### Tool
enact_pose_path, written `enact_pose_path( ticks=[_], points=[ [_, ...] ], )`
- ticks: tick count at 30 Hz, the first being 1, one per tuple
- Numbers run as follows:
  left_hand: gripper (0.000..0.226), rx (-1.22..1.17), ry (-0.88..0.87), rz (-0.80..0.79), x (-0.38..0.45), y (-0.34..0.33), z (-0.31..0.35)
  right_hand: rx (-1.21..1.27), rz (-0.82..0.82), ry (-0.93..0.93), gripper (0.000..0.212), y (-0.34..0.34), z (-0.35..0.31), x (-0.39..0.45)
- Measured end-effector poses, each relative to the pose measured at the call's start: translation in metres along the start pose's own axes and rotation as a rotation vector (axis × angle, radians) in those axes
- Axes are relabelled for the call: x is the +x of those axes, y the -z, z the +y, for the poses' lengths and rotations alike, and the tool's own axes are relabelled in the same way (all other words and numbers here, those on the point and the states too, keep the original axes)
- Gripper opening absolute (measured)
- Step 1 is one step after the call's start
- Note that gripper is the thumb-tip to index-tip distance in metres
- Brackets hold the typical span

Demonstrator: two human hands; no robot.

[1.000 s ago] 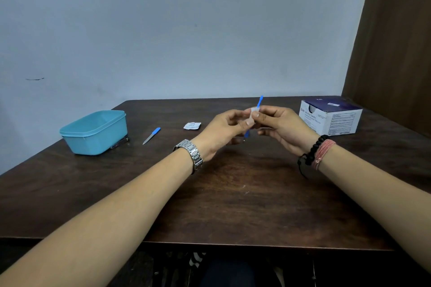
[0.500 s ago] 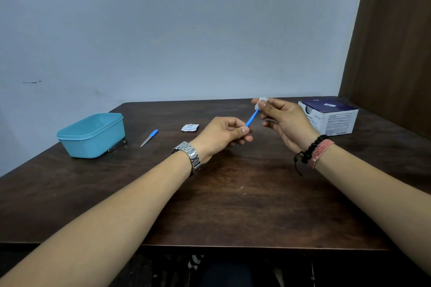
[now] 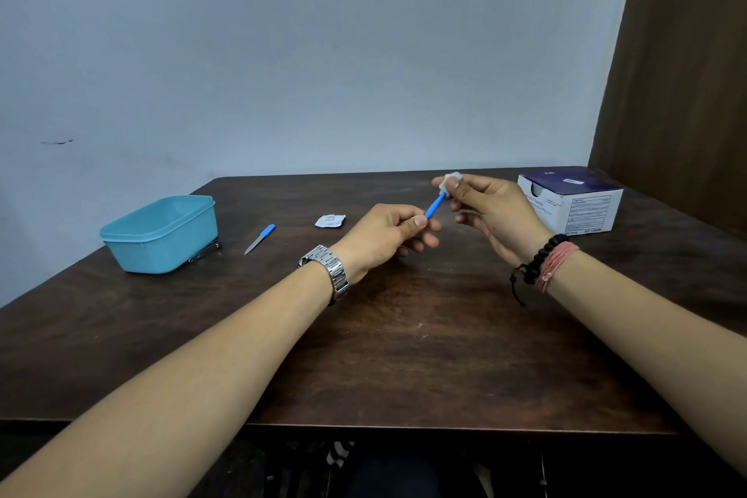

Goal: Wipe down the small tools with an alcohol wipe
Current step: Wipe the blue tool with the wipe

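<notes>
A: Where is the tool being cleaned?

B: Above the table (image 3: 404,336), between the two hands. The left hand (image 3: 384,237) pinches the near end of a thin blue tool (image 3: 434,206) between thumb and fingers. The right hand (image 3: 485,210) pinches a white wipe (image 3: 452,179) folded around the tool's far tip.

A: So both hands are closed on something?

B: Yes. The left grasps the tool, the right grasps the wipe, and the other right fingers are loosely curled below it.

A: How does the tool lie?

B: Its long axis slants from the left hand's thumb, low and near, up and away to the right, into the wipe. The wipe sits at the very end of that line, so my guess is that the next stroke runs back down the shaft towards the left hand, or the tool is pulled clear.

A: Anything else waiting?

B: A second tool with a blue handle and a grey blade (image 3: 260,239) lies on the table to the left, nearer the left hand. Next to it stands a teal box (image 3: 161,234) with a metal clipper (image 3: 205,251) against its base. A torn wipe packet (image 3: 330,220) lies beyond the left hand, and a box of wipes (image 3: 574,202) stands to the far right.
</notes>
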State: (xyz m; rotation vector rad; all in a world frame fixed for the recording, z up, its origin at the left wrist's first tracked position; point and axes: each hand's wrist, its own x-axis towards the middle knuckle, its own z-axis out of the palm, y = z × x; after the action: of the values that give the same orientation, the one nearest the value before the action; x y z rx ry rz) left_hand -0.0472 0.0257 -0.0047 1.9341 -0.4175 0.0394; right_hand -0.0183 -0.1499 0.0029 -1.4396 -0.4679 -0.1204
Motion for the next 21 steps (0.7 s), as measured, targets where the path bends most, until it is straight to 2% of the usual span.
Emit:
enact_pose_path(
  ticks=[13,19,21],
  points=[
    [0.020,-0.001,-0.018,0.015,-0.0002,-0.0012,0.0032,0.044,0.052,0.048,0.016,0.0022,-0.0020,0.0008],
    [0.020,0.000,-0.045,0.043,-0.0001,-0.0003,0.0016,-0.135,-0.102,-0.037,0.016,-0.0036,0.0044,-0.0015],
    [0.020,-0.007,-0.028,0.035,-0.0001,-0.0007,0.0011,-0.154,-0.106,-0.039,0.015,-0.0047,0.0046,-0.0021]
  ],
)
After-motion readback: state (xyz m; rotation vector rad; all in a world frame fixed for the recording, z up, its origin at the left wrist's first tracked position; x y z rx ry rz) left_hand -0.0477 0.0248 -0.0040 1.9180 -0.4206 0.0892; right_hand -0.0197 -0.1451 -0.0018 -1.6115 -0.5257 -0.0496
